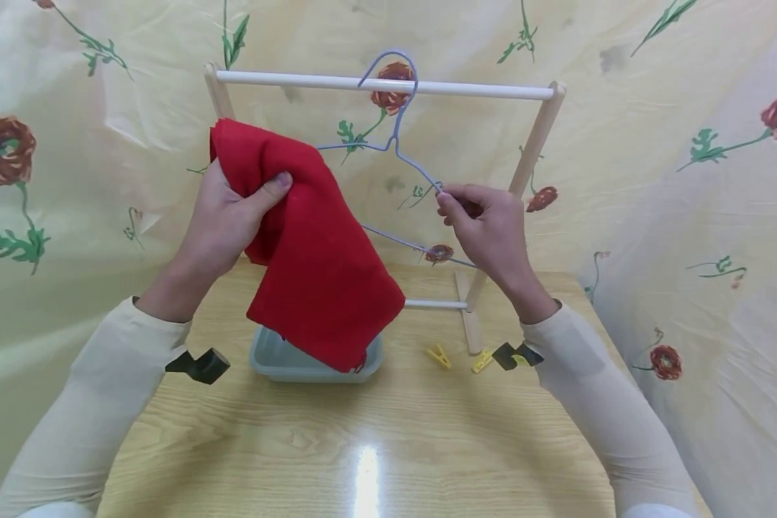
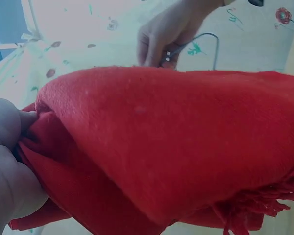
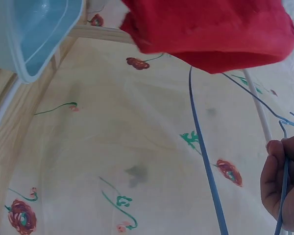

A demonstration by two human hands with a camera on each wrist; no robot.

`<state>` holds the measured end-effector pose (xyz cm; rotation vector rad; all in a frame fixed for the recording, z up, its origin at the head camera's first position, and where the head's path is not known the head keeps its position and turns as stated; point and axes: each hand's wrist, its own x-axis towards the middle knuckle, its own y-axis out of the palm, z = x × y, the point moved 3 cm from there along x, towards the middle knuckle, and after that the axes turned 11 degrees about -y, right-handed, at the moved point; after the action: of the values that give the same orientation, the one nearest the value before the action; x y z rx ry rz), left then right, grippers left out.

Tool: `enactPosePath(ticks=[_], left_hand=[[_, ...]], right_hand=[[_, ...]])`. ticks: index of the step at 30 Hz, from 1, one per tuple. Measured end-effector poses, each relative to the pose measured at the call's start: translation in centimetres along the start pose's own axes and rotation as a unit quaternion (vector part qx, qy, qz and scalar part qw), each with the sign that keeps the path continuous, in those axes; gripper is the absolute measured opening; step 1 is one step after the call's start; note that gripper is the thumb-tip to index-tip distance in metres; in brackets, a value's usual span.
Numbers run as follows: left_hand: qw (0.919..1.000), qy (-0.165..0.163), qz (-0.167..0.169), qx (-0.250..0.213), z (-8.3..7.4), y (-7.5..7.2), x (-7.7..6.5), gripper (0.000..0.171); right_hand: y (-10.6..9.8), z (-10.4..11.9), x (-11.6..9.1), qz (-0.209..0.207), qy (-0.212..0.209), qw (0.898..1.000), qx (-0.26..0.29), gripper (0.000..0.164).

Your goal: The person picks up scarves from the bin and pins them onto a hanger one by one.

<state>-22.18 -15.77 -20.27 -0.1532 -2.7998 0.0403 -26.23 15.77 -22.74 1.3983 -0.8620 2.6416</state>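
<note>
My left hand (image 1: 223, 216) grips a folded red scarf (image 1: 330, 266) near its upper end, the thumb lying across the cloth. The scarf hangs down at a slant, and its fringe shows in the left wrist view (image 2: 240, 205). With thumb and fingers, my right hand (image 1: 488, 223) pinches one sloping shoulder of a blue-purple wire hanger (image 1: 419, 170). The hanger is held up in front of the rack, its hook level with the top bar. The scarf covers the hanger's left side in the head view. In the right wrist view, the hanger's long bottom wire (image 3: 203, 142) passes behind the scarf.
A rack with a white top bar (image 1: 479, 89) and wooden legs stands at the back of the wooden table (image 1: 285, 446). Below the scarf sits a light blue basin (image 1: 298, 370). Two yellow clothespins (image 1: 438, 356) lie right of it. Flowered cloth hangs behind.
</note>
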Motion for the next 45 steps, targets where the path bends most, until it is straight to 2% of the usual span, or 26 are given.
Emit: enactPosePath(ticks=[7,10,19,24,34,39,41,45], left_hand=[[0.9998,-0.019,-0.002,-0.002,-0.9,0.8,0.0,0.041],[0.9997,-0.015,0.000,-0.018,-1.3,1.0,0.1,0.040],[0.9978,0.012,0.013,-0.063,-2.2,1.8,0.0,0.030],[0.9965,0.026,0.015,-0.078,-2.7,2.5,0.0,0.029],[0.9918,0.084,0.022,-0.094,-4.1,3.6,0.5,0.026],[0.9887,0.096,0.028,-0.112,-4.6,4.1,0.6,0.025],[0.9882,0.093,0.031,-0.118,-4.6,4.3,0.6,0.026],[0.9913,0.078,0.034,-0.100,-4.3,4.5,0.3,0.030]], right_hand=[[0.6,-1.0,-1.7,0.009,0.008,1.000,0.012,0.017],[0.8,-1.4,-2.4,0.013,0.008,1.000,0.017,0.017],[1.7,-2.1,-4.8,0.030,0.019,0.999,0.042,0.017],[2.2,-2.2,-5.8,0.030,0.026,0.999,0.031,0.015],[2.6,-2.4,-6.6,0.032,0.036,0.998,0.047,0.015],[2.9,-2.1,-6.8,0.034,0.025,0.998,0.041,0.014],[2.9,-1.9,-6.9,0.033,0.013,0.999,0.034,0.014],[2.9,-1.6,-7.1,0.033,-0.008,0.999,0.026,0.014]])
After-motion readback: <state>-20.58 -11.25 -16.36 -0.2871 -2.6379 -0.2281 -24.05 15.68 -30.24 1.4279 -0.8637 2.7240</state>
